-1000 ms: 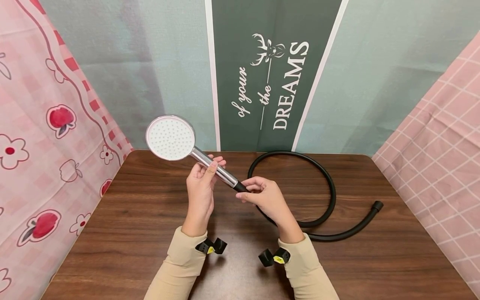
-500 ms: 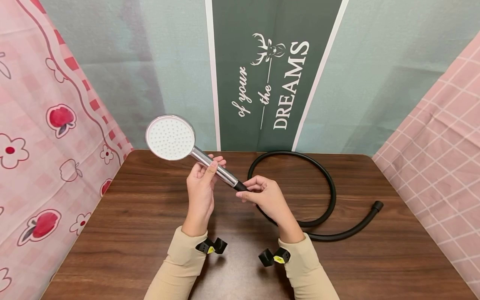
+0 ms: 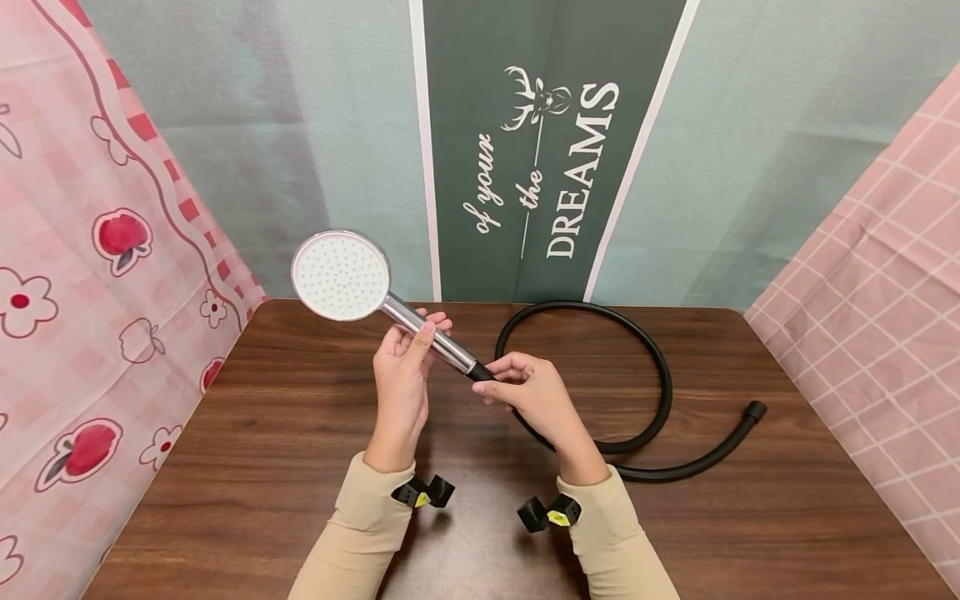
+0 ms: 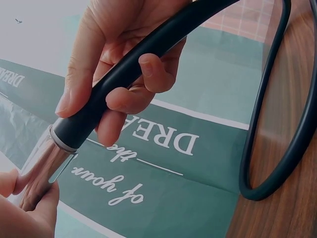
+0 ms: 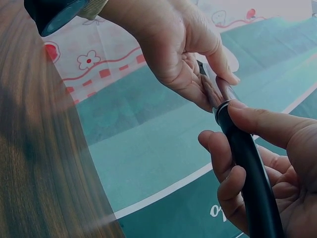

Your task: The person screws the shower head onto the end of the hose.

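Observation:
A shower head [image 3: 341, 275] with a round white nozzle face and a chrome handle tilts up to the left above the table. My left hand [image 3: 402, 367] grips the chrome handle, thumb across its front. At the handle's lower end sits the black end fitting of a shower hose [image 3: 663, 375], and my right hand [image 3: 532, 396] pinches that fitting between thumb and fingers. In the left wrist view the black fitting [image 4: 74, 129] meets the chrome end at a thin pale ring. The right wrist view shows my right thumb [image 5: 257, 119] right at this joint.
The hose loops over the right half of the wooden table [image 3: 247, 467], its other end fitting [image 3: 756, 411] lying at the right. A green fabric backdrop [image 3: 360, 125] hangs behind the table, with pink patterned cloths [image 3: 90, 333] at both sides.
My right fingers shift slightly at the black fitting. The shower head, my left hand and the hose on the table stay put.

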{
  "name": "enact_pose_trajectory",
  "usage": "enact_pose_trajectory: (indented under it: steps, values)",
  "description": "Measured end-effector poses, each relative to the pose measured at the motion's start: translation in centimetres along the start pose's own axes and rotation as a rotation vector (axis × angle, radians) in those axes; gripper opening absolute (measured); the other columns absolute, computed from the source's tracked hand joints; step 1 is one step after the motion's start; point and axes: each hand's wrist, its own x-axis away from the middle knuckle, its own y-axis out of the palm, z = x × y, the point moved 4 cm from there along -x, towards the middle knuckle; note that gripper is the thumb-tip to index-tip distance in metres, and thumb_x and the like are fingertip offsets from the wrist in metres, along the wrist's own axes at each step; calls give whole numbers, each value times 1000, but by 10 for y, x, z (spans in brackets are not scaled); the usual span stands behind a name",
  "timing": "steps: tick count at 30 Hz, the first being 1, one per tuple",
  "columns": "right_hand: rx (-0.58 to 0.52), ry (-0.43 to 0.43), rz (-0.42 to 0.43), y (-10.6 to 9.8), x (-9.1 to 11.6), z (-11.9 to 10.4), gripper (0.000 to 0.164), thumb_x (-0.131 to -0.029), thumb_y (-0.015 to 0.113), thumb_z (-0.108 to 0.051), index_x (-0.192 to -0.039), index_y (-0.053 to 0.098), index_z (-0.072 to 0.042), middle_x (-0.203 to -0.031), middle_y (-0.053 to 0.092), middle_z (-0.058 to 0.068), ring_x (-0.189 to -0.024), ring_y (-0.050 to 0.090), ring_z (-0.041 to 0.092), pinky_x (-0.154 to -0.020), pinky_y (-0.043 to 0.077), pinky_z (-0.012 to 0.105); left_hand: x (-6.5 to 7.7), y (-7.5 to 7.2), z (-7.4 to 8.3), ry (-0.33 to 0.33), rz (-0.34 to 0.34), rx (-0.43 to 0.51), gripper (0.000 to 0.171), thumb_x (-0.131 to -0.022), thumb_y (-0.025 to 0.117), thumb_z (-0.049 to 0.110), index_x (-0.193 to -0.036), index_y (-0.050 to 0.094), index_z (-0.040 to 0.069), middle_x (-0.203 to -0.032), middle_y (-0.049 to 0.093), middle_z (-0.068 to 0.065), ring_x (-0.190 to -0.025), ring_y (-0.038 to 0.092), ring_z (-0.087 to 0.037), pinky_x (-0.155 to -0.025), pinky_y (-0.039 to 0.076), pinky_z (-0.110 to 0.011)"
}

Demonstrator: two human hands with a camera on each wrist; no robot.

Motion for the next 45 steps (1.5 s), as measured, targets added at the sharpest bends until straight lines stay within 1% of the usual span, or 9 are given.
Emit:
enact_pose_trajectory:
  steps: [7,13,16,22,28,35,37,43,45]
  values:
    - [3,1,-8,1,-1,0,26,-82,82,-19,-98,71,-2,-77,75,11,-65,67,11,-55,52,28,0,-1,0,3,-2,-1,16,-97,58,-1,-113,55,1,-99,74,-10,-89,73,-13,-89,60,-27]
    - [11,6,-9,1,-1,2,26,-82,82,-20,-99,72,-3,-84,74,20,-67,68,11,-57,54,30,0,-1,0,1,-2,-3,16,-97,58,0,-113,55,1,-98,74,-7,-89,73,-12,-89,60,-27]
    - [15,5,-9,1,-1,2,26,-83,81,-21,-99,72,-3,-85,74,23,-67,68,11,-58,54,30,0,0,0,1,-3,-3,16,-97,58,0,-113,55,1,-97,74,-5,-89,73,-12,-89,59,-27]
    - [14,7,-8,1,0,2,26,-83,81,-21,-99,72,-3,-84,74,22,-67,68,11,-57,53,26,0,0,0,0,-2,-3,15,-97,57,-1,-112,56,2,-94,74,-2,-89,73,-12,-89,59,-26]
    - [9,8,-13,1,0,1,25,-84,80,-20,-100,73,-3,-83,74,22,-66,68,11,-56,51,23,0,0,0,0,0,0,15,-97,57,-1,-112,56,1,-94,74,-3,-88,73,-12,-89,60,-27]
    - [10,-2,-23,1,0,1,25,-84,80,-19,-100,73,-2,-74,74,3,-66,68,11,-57,52,23,0,0,-1,-2,-2,-5,16,-97,57,-1,-113,55,1,-95,74,-3,-89,73,-12,-89,59,-27]
    - [9,-1,-25,1,0,1,25,-84,80,-20,-100,73,-2,-75,74,3,-66,68,11,-57,52,22,0,0,-1,-2,-2,-7,16,-97,57,0,-113,55,1,-95,74,-2,-89,73,-12,-89,59,-27]
    - [15,-3,-27,1,0,0,25,-85,80,-20,-101,73,-2,-80,75,18,-66,67,10,-57,51,22,0,0,-1,1,-3,-2,16,-97,57,-1,-113,56,1,-95,74,-3,-89,73,-12,-89,59,-27]
    - [20,-2,-26,1,0,0,25,-85,79,-20,-101,73,-2,-79,75,16,-66,67,10,-57,52,22,0,-1,-1,2,-3,0,16,-97,57,-1,-112,56,1,-95,74,-4,-89,74,-12,-89,59,-27]
